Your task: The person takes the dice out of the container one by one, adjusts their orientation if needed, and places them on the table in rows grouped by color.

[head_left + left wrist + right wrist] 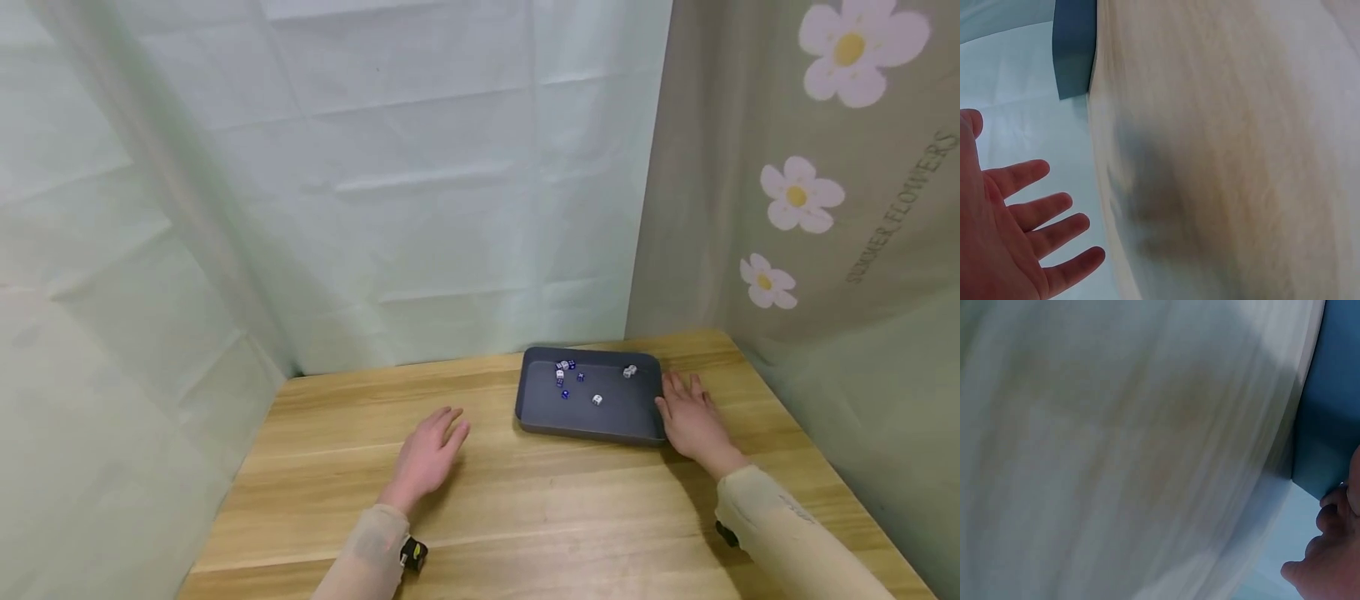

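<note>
A dark grey rectangular tray (611, 421) lies on the wooden table, holding several small dice. Blue dice (566, 394) and white dice (597, 400) are scattered mostly over its left half, with a pair of white dice (629, 371) near the far right corner. My right hand (693, 421) is against the tray's right wall, fingers extended along it; the right wrist view shows the fingertips (1329, 519) by the tray corner (1322, 456). Left of the tray, my left hand (427, 454) hovers over the table with spread fingers and holds nothing.
The wooden table (555, 517) ends at a pale curtain (420, 208) behind and at the left. A brownish curtain with printed flowers (797, 196) hangs close by the right edge. Dark wrist devices (412, 553) sit at both sleeves.
</note>
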`<state>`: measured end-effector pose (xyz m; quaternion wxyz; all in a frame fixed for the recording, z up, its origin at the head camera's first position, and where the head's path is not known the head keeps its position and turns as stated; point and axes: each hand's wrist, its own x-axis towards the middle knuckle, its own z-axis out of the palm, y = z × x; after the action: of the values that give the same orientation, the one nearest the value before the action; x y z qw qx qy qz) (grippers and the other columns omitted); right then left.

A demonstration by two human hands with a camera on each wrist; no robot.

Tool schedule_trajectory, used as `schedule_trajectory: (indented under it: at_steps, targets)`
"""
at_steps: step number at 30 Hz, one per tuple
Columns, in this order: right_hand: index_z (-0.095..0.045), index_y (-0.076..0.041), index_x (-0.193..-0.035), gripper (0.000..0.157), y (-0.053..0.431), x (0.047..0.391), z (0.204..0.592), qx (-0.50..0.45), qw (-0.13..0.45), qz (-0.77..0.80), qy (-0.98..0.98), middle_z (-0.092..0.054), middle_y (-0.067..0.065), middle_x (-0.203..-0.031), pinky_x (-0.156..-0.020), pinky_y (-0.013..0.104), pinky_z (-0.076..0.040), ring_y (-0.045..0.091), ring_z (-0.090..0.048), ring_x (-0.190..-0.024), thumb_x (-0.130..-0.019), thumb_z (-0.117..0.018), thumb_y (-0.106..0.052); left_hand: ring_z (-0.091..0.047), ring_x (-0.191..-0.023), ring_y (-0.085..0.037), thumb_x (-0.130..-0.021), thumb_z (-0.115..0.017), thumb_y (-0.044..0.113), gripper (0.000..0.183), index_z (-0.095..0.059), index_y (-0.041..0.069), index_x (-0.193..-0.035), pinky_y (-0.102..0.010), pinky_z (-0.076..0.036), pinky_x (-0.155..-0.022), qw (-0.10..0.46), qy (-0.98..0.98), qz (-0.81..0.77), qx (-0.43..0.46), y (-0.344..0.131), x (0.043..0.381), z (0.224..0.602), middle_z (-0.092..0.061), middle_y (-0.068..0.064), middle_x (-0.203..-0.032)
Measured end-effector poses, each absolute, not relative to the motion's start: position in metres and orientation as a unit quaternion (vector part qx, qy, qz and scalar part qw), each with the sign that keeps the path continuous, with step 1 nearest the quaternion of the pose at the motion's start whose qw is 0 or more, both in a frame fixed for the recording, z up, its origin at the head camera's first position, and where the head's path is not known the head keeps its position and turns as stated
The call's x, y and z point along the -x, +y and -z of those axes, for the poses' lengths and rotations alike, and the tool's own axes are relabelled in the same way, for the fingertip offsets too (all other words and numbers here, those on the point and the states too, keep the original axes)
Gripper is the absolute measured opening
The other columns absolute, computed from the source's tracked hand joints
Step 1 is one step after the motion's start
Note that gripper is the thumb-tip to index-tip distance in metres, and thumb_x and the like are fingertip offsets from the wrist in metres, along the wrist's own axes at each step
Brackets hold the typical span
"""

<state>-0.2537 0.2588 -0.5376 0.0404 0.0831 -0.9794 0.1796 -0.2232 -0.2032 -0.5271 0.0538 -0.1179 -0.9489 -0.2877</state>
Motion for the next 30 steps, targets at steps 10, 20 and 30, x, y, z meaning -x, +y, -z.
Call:
schedule_trajectory:
  at_steps: [10,20,30]
  targets:
    - [-0.026,0.013,-0.162,0.059,0.221,0.264,0.534,-0.097,0.031,-0.194,-0.976,-0.020,0.033,-0.171,-0.120,0.077,-0.014,0.063,-0.005,-0.155,-0.117,-0.037,-0.023,-0.048,-0.146,-0.044,-0.114,-0.047,0.045,0.056,-0.060,0.005,-0.150,-0.061,-0.036,-0.120,0.054,-0.948,0.292,0.113,-0.199,0.224,0.526,-0.050,-0.024,-0.159]
    - [-0.027,0.011,-0.163,0.058,0.200,0.266,0.529,-0.103,0.032,-0.182,-0.977,-0.022,0.030,-0.171,-0.122,0.074,-0.016,0.060,-0.007,-0.156,-0.117,-0.036,-0.024,-0.049,-0.145,-0.047,-0.113,-0.052,0.039,0.050,-0.061,0.004,-0.149,-0.063,-0.038,-0.118,0.081,-0.943,0.301,0.119,-0.198,0.230,0.520,-0.049,-0.024,-0.160]
    - [-0.028,0.010,-0.163,0.059,0.191,0.264,0.532,-0.123,0.038,-0.183,-0.975,-0.023,0.029,-0.171,-0.123,0.073,-0.016,0.059,-0.007,-0.157,-0.117,-0.038,-0.027,-0.045,-0.148,-0.045,-0.113,-0.048,0.047,0.056,-0.062,0.006,-0.149,-0.062,-0.035,-0.120,0.093,-0.940,0.300,0.136,-0.191,0.236,0.518,-0.048,-0.023,-0.162]
